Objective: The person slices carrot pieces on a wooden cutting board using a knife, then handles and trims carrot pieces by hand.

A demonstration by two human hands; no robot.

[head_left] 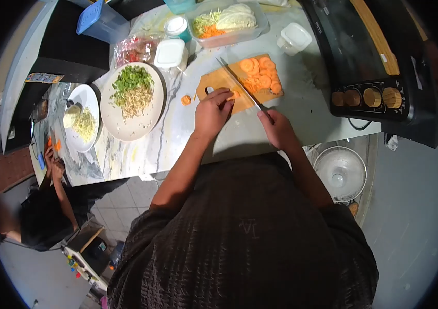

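"MITO" on blk oven (351, 61), ltrs on dk shirt (247, 232) unclear

I monitor a single head-worn view, facing forward and steeply down at close range. Wide, curved framing, dark corners: left hand (212, 114) and right hand (279, 129) upper centre, table (172, 131) across the upper half, wearer's shirt (250, 237) lower centre.

Your bench (149, 160) has a grey-veined top. Toward its right end you have a wooden cutting board (213, 79), a carrot piece (186, 100) lying near it. A round plate (126, 130) and a white oval dish (86, 144) stand toward the left end, a clear container (234, 38) near the far edge, a black oven (353, 49) at the right end.
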